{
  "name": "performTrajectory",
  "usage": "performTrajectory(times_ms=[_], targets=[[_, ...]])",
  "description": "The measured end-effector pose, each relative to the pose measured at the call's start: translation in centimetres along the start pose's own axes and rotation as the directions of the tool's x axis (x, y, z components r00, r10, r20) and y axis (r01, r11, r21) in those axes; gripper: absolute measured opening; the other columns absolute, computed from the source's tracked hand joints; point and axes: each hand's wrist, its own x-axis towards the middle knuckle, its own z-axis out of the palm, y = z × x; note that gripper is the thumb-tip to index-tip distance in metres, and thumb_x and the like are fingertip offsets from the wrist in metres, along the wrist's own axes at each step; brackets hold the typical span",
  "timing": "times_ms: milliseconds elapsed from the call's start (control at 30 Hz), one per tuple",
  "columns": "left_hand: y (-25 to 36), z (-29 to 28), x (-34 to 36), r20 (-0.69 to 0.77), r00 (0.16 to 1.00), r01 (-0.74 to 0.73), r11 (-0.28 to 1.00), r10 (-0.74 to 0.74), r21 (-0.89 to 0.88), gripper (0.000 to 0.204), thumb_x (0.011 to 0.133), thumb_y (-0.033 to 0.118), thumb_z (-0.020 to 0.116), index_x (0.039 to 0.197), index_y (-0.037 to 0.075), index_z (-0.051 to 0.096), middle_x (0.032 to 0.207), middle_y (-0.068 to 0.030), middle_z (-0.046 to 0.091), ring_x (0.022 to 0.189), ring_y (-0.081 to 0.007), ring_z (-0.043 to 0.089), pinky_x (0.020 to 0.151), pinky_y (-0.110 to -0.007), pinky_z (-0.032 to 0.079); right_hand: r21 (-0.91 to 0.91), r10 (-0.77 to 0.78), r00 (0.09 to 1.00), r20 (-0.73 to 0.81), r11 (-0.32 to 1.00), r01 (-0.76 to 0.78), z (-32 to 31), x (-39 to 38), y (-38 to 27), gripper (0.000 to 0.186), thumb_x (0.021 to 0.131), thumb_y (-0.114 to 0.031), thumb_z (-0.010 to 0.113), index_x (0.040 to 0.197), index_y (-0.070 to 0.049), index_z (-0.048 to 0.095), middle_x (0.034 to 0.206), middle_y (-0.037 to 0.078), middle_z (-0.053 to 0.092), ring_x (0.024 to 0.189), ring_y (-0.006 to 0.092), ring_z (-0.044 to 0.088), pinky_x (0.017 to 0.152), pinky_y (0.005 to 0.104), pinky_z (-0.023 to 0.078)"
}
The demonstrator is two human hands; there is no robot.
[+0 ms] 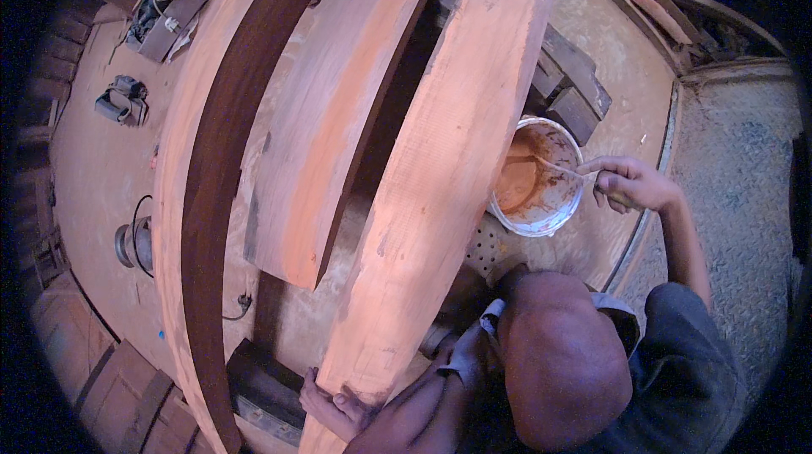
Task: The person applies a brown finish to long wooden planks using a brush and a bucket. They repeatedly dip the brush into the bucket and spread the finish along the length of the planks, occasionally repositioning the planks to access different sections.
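Observation:
My right hand (630, 184) is at the right side of a white bucket (558, 223), its fingers pinched on a thin, pale, stick-like handle (562, 169). The handle reaches over the rim into the bucket; its tip is hard to make out. Orange-brown paste (518, 179) lies inside, and smears coat the inner wall. My left hand (337, 407) rests on the near end of a long, pale, curved wooden plank (431, 175), fingers apart near its left edge. A dark patch marks the wood beside that hand.
Left of the plank stand a shorter board (326, 150) with an orange streak and a tall curved beam (224, 141). Dark wood blocks (579, 107) lie behind the bucket. A corded power tool (135, 243) and black gear (123, 101) lie on the left floor.

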Motion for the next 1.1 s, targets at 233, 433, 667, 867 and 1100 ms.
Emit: performTrajectory(times_ms=[233, 433, 667, 867, 1100], targets=[[-0.7, -0.6, -0.4, 0.051, 0.997, 0.064, 0.997, -0.062, -0.035, 0.070, 0.096, 0.051, 0.028, 0.124, -0.010, 0.047, 0.106, -0.0266, 0.052, 0.100, -0.0381, 0.049, 0.090, -0.045, 0.038, 0.186, -0.116, 0.981, -0.156, 0.972, 0.145, 3.3, -1.9, 0.3, 0.029, 0.085, -0.009, 0.066, 0.110, -0.007, 0.051, 0.078, 0.000, 0.057, 0.061, 0.0047, 0.047, 0.051, 0.0209, 0.035], [4.2, -2.2, 1.1, -0.031, 0.998, -0.045, 0.996, 0.048, 0.079, 0.042, 0.092, 0.024, 0.052, 0.124, -0.002, 0.052, 0.092, -0.0226, 0.054, 0.083, -0.0366, 0.048, 0.080, -0.045, 0.040, 0.145, -0.453, 0.823, -0.344, 0.840, 0.523, 4.9, -1.5, 2.3, 0.029, 0.082, -0.001, 0.067, 0.104, -0.009, 0.049, 0.092, 0.001, 0.051, 0.082, 0.0100, 0.050, 0.070, 0.0245, 0.041], [4.7, -1.6, 0.7, -0.094, 0.994, 0.046, 0.999, -0.049, -0.026, 0.041, 0.088, 0.015, 0.053, 0.125, -0.003, 0.052, 0.092, -0.0210, 0.052, 0.083, -0.0330, 0.047, 0.079, -0.043, 0.040, -0.463, -0.468, 0.793, -0.391, 0.844, 0.270, 5.4, -3.6, -1.1, 0.025, 0.089, -0.008, 0.059, 0.113, -0.003, 0.056, 0.102, 0.015, 0.060, 0.098, 0.0274, 0.059, 0.086, 0.0367, 0.046], [3.7, -1.2, 1.0, -0.027, 0.999, 0.018, 0.999, -0.019, -0.039, 0.040, 0.089, 0.016, 0.053, 0.125, -0.003, 0.052, 0.090, -0.0216, 0.053, 0.082, -0.0343, 0.048, 0.079, -0.044, 0.040, -0.596, -0.430, 0.825, -0.367, 0.789, 0.147, 5.5, 0.0, 3.5, 0.029, 0.095, -0.019, 0.049, 0.118, -0.003, 0.057, 0.108, 0.021, 0.060, 0.103, 0.0383, 0.056, 0.090, 0.0436, 0.044], [2.8, -1.7, 0.9, 0.040, 0.998, 0.047, 0.998, -0.045, -0.039, 0.040, 0.090, 0.018, 0.052, 0.124, -0.003, 0.053, 0.089, -0.0223, 0.055, 0.081, -0.0358, 0.049, 0.078, -0.044, 0.040, -0.229, -0.293, 0.925, -0.240, 0.943, 0.240, 4.5, -0.4, 3.1, 0.028, 0.098, -0.025, 0.046, 0.097, -0.001, 0.060, 0.090, 0.013, 0.058, 0.081, 0.0233, 0.054, 0.072, 0.0352, 0.044]])
